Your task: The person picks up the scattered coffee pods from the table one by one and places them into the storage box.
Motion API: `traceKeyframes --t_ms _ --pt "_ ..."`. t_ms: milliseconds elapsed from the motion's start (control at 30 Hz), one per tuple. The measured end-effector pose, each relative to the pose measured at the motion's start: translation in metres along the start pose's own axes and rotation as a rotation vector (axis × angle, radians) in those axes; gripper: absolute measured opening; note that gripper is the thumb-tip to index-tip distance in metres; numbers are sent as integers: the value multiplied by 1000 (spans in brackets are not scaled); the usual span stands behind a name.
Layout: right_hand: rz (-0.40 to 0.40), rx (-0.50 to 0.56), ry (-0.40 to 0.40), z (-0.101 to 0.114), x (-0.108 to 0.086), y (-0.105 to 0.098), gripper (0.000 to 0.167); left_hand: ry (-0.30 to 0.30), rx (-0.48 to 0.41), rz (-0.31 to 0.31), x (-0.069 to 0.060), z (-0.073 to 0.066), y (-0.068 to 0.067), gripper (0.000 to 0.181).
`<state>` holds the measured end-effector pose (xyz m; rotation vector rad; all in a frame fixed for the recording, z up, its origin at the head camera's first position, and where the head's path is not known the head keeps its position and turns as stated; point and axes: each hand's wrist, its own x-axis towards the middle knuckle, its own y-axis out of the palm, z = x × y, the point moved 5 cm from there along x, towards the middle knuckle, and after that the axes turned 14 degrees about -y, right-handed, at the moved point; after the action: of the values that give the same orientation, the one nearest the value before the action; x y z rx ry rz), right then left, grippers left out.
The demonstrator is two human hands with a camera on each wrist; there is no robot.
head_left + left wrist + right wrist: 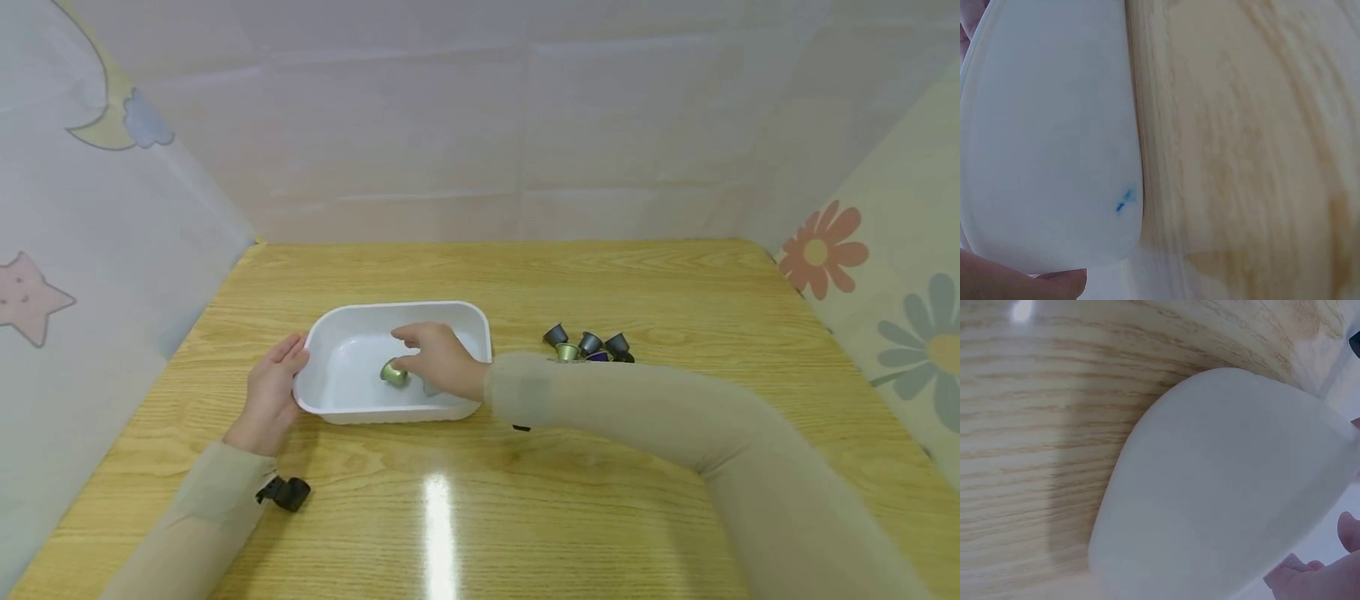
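Observation:
In the head view, a white tray (352,415) stands on the wooden table. My left hand (272,390) grips its left end; in the left wrist view a finger (1029,281) lies against the tray's lower edge. My right hand (442,357) reaches over the right side into the tray, with thumb and fingers spread apart. Beside one of its fingertips, a green coffee capsule (394,373) lies tilted on the tray floor. Something greyish under the hand is mostly hidden. The right wrist view shows the tray's outer wall (1210,481) and part of the hand.
Right of the tray lies a group of coffee capsules: a dark one (555,334), a grey one (590,342), another grey one (617,343), a green one (567,352) and a purple one (597,357). My right sleeve (600,396) partly covers this group. Printed cloth walls surround the table.

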<state>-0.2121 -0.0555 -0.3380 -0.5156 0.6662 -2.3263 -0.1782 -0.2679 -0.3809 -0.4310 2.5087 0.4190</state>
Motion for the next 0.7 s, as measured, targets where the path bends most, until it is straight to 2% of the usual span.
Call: traceKeyframes --t_ms 233,467,700 --pt "-67 50 12 -7 -11 -23 45 -4 -6 4 0 2 0 55" --pt "-72 -13 5 -12 -27 -49 45 -9 -21 4 -1 1 -4 55" --pt "-86 -23 75 -25 -41 -68 46 -9 -31 -10 -1 0 -6 55"
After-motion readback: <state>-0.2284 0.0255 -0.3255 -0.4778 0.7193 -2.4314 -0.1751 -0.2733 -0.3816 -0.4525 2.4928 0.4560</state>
